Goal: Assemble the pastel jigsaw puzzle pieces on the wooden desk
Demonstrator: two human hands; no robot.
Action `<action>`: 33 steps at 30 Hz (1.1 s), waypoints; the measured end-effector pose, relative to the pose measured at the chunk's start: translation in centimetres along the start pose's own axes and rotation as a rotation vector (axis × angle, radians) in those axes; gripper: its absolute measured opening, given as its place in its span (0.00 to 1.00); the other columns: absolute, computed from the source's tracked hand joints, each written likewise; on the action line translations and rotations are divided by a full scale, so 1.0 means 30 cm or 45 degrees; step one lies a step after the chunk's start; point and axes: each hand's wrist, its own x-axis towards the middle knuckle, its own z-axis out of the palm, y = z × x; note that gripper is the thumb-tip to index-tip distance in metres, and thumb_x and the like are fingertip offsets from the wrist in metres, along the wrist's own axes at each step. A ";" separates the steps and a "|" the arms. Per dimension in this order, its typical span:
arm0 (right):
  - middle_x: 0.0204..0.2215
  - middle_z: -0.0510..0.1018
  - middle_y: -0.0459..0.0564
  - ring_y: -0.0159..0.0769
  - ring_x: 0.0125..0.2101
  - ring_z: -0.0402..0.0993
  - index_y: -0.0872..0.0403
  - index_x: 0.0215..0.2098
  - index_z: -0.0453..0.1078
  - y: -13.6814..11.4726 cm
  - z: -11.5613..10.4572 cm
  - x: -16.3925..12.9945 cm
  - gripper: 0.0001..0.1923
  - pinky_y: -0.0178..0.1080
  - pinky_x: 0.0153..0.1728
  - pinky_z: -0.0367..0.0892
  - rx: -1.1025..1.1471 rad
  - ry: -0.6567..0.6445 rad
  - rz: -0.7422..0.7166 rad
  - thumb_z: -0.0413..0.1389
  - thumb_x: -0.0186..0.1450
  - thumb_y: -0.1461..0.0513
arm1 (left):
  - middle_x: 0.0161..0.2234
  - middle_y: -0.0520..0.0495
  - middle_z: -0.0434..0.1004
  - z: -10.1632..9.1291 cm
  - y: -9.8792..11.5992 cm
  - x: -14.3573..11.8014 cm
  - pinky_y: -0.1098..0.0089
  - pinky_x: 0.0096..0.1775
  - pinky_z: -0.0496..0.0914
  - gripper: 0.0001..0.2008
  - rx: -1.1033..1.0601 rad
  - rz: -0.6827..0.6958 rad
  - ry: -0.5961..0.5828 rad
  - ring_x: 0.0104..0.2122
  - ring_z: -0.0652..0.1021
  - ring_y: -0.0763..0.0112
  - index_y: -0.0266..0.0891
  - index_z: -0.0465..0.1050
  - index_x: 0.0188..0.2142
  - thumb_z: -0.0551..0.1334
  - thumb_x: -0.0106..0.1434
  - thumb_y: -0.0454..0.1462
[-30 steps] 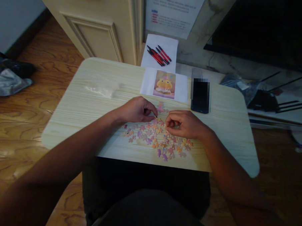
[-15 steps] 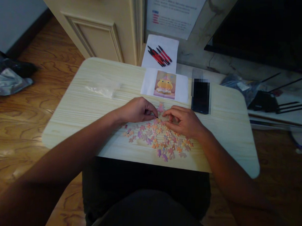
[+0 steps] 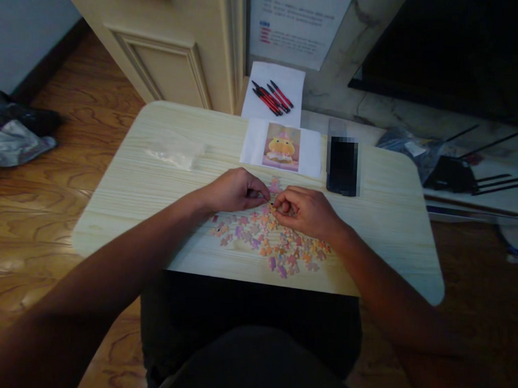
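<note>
Above the table, my left hand point(image 3: 238, 191) reaches in from the left with thumb and forefinger pinched. My right hand point(image 3: 308, 210) comes from the other side, its fingertips closed together. Between the fingertips of both hands is a small yellowish puzzle piece point(image 3: 271, 205) with a dark spot, partly covered by the fingers. A few joined pink puzzle pieces point(image 3: 275, 184) lie just beyond the hands. Closer to me spreads a heap of loose jigsaw pieces point(image 3: 282, 243) in orange, pink and purple, partly hidden by my right hand.
Behind the hands lies a printed picture point(image 3: 281, 147) of a yellow figure. A dark phone point(image 3: 342, 169) rests to its right, a clear plastic bag point(image 3: 177, 150) to the left. Several red pens point(image 3: 272, 97) lie on white paper past the table's point(image 3: 125, 194) far edge.
My right hand has moved slightly left and toward me, and its fingertips have closed on the puzzle piece. My left hand stays nearly in place.
</note>
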 end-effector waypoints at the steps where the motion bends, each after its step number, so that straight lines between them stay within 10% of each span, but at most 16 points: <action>1: 0.32 0.81 0.45 0.34 0.31 0.76 0.51 0.40 0.78 0.001 0.000 0.000 0.03 0.38 0.36 0.66 -0.003 -0.007 0.008 0.66 0.69 0.61 | 0.28 0.51 0.84 0.000 0.000 0.000 0.73 0.31 0.66 0.10 0.000 -0.002 0.001 0.25 0.75 0.74 0.39 0.89 0.41 0.68 0.69 0.40; 9: 0.31 0.80 0.44 0.33 0.29 0.73 0.51 0.39 0.77 0.010 0.000 -0.001 0.05 0.38 0.35 0.65 0.069 0.005 0.040 0.66 0.69 0.59 | 0.20 0.57 0.72 -0.006 0.015 -0.004 0.73 0.27 0.59 0.11 0.013 -0.024 0.003 0.20 0.68 0.77 0.40 0.90 0.42 0.72 0.65 0.42; 33: 0.35 0.82 0.47 0.36 0.32 0.76 0.51 0.44 0.81 0.063 -0.077 -0.016 0.08 0.39 0.36 0.66 -0.034 0.072 0.095 0.64 0.66 0.64 | 0.21 0.54 0.78 0.009 0.009 0.000 0.72 0.28 0.60 0.09 0.162 0.078 -0.004 0.21 0.73 0.76 0.41 0.89 0.38 0.69 0.67 0.41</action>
